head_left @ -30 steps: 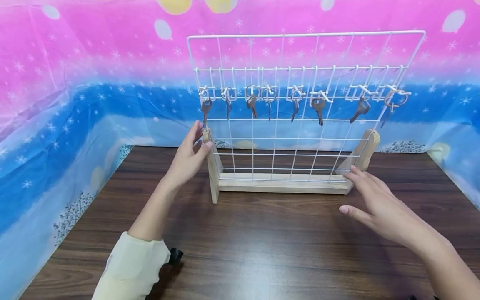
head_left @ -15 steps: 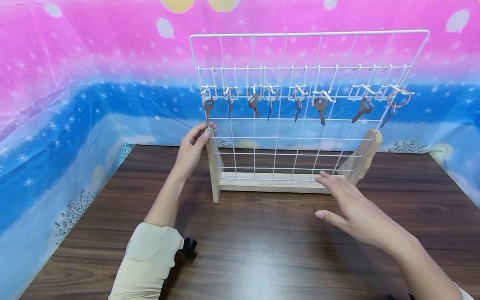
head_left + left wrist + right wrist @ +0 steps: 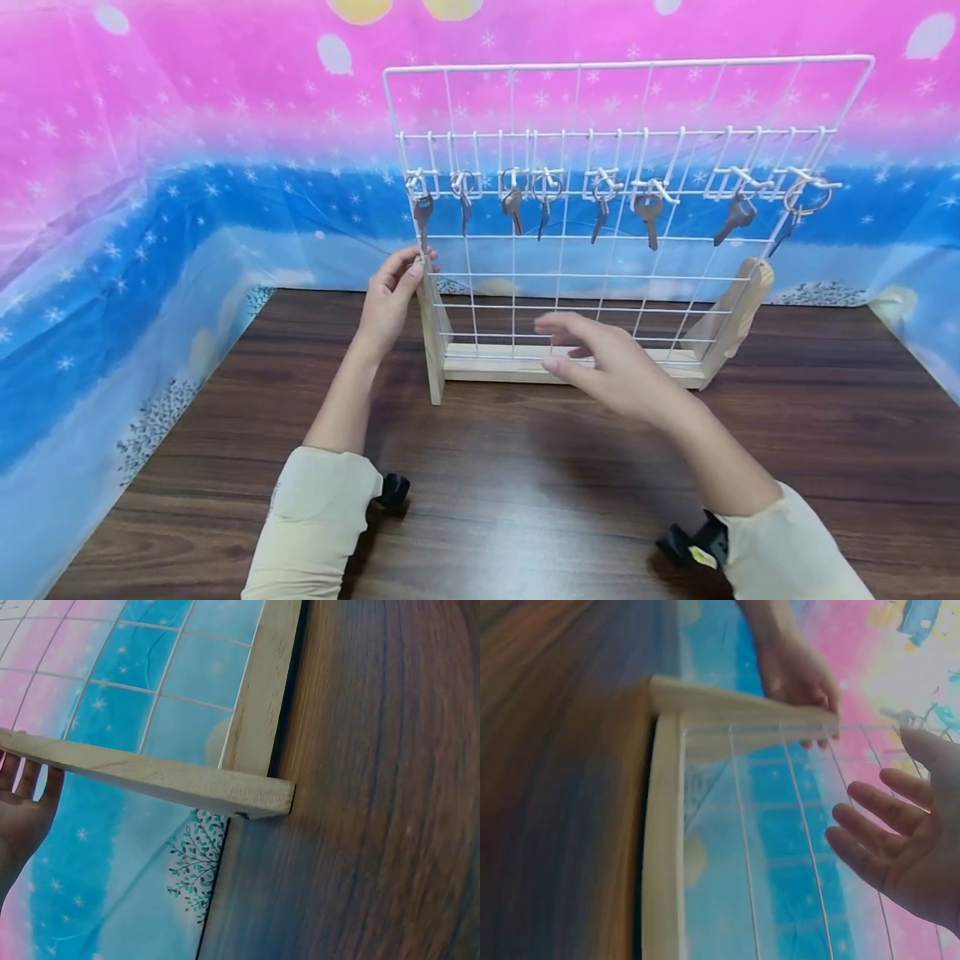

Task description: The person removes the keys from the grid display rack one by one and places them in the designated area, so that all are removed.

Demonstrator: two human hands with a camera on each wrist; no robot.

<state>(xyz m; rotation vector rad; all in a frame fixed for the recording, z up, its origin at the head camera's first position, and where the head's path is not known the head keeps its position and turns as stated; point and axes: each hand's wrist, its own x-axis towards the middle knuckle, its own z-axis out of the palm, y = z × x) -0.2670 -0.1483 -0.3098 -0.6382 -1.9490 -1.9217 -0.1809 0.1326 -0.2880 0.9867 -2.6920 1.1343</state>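
Note:
A white wire grid rack (image 3: 628, 64) stands upright on the table in a pale wooden base (image 3: 495, 364). Several keys on rings hang from its row of white hooks, among them a key (image 3: 650, 225) right of the middle. At the left end, my left hand (image 3: 386, 300) grips the top of the wooden side support (image 3: 432, 354), thumb in front and fingers around its edge, below the leftmost key (image 3: 423, 212). My right hand (image 3: 611, 362) hovers before the grid's lower middle, fingers slightly bent and apart from the wires, holding nothing; its spread fingers (image 3: 870, 825) show in the right wrist view.
The right wooden side support (image 3: 738, 312) stands at the rack's other end. Brown wood-grain table (image 3: 480, 483) extends beneath. A pink and blue patterned cloth (image 3: 187, 208) hangs behind and along the sides. Black wrist cameras sit at both cuffs, one of them the right camera (image 3: 693, 542).
My left hand has closed around the top of the left wooden support. My right hand has left the rack's right end and swept left to before the grid's middle.

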